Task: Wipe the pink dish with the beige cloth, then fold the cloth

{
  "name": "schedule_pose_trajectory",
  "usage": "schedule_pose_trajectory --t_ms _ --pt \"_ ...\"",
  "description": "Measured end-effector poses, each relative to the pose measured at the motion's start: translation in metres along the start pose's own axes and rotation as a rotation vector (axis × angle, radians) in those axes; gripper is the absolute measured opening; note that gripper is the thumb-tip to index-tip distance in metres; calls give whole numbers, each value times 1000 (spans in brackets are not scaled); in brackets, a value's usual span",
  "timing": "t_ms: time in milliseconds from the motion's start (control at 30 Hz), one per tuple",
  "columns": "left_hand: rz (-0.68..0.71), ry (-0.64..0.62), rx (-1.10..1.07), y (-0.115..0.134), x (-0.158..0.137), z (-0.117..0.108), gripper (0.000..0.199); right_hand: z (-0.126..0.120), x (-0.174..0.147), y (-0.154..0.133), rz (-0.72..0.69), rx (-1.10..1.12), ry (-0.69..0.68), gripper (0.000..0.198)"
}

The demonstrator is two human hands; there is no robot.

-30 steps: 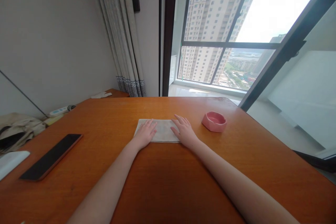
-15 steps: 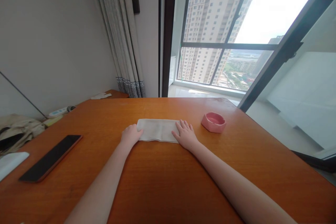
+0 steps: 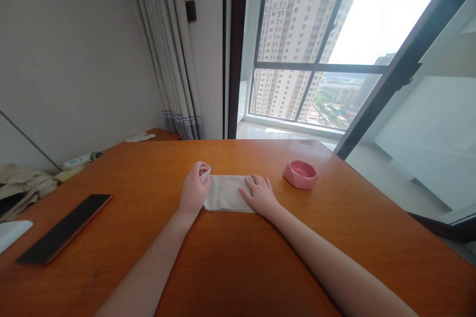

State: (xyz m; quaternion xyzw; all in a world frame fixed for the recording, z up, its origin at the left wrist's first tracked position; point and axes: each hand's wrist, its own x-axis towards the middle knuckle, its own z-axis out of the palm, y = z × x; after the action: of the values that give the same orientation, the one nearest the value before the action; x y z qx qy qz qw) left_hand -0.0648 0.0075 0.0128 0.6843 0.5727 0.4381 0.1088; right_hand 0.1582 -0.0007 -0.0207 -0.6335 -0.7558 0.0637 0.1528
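A white folded cloth [image 3: 227, 194] lies as a flat strip on the brown wooden table [image 3: 230, 262]. My left hand [image 3: 194, 188] pinches the cloth's far left corner and holds it raised and bent over above the table. My right hand [image 3: 261, 195] rests with spread fingers on the cloth's right end, pressing it flat. Right of that hand stands a pink angular bowl [image 3: 301, 175], apart from the cloth; no contents show in it.
On the left lies a dark flat slab [image 3: 65, 230] with a reddish edge. Behind it are a white power strip [image 3: 78, 161] and crumpled beige fabric [image 3: 22, 185]. A white object [image 3: 13, 235] sits at the left edge. Curtain [image 3: 167, 49] and window stand beyond the table.
My left hand has lifted the cloth's left corner and moved slightly right and up, folding that end inward. The right hand stays spread on the right end. The view has shifted a little.
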Motion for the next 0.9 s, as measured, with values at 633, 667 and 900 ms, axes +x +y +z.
schedule_pose_trajectory --t_ms 633,667,900 --pt "480 -417 -60 61 -41 67 27 6 9 21 85 76 -10 56" --pt "475 -410 -63 60 -40 62 29 4 11 24 99 118 -4 56" --pt "189 -421 261 10 -11 43 39 -12 0 3 -110 260 289 47"
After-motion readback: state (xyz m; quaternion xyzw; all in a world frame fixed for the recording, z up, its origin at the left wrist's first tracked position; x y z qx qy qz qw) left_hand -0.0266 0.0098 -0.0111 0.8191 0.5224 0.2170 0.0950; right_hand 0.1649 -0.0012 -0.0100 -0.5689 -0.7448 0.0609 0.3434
